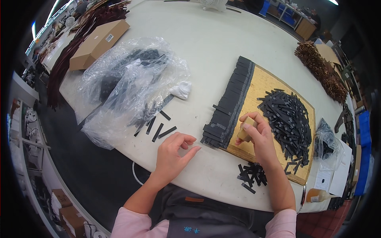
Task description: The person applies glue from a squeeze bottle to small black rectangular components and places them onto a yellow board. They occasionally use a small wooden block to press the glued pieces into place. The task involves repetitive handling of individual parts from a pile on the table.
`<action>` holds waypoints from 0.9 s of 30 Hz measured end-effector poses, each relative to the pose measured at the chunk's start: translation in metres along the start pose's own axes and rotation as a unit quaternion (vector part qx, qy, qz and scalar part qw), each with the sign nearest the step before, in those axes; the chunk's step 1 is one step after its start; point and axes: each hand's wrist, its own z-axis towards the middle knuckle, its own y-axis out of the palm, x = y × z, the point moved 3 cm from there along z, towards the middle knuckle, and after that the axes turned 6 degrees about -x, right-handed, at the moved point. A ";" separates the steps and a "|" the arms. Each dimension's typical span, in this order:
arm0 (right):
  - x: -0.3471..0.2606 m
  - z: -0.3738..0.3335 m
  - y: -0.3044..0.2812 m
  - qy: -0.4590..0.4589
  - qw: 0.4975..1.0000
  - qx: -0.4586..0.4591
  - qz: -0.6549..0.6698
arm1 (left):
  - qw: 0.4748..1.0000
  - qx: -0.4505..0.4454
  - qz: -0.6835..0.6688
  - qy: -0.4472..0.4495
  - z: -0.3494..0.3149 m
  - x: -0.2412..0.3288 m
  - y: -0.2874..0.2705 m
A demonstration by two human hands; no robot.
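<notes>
My right hand (260, 137) grips a small tan block (246, 131) between thumb and fingers, over a gold-coloured board (260, 81). Overlapping black strips (232, 99) line the board's left edge in a row, their ends sticking out past it. A big heap of loose black strips (285, 119) covers the right part of the board. To the left of the row, my left hand (174, 154) hovers near the table with thumb and fingers apart, and nothing shows in it. Several loose strips (157, 133) lie just beyond its fingers.
A clear plastic bag (131, 83) with black pieces inside covers the left of the white table (198, 43). Behind it lies a cardboard box (99, 43). A small strip pile (253, 175) sits by the near edge; an amber bottle (316, 195) is at right.
</notes>
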 end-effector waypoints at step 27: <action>0.006 -0.004 0.010 0.050 0.998 -0.038 -0.032 | 0.997 -0.008 -0.047 0.056 0.008 0.005 0.012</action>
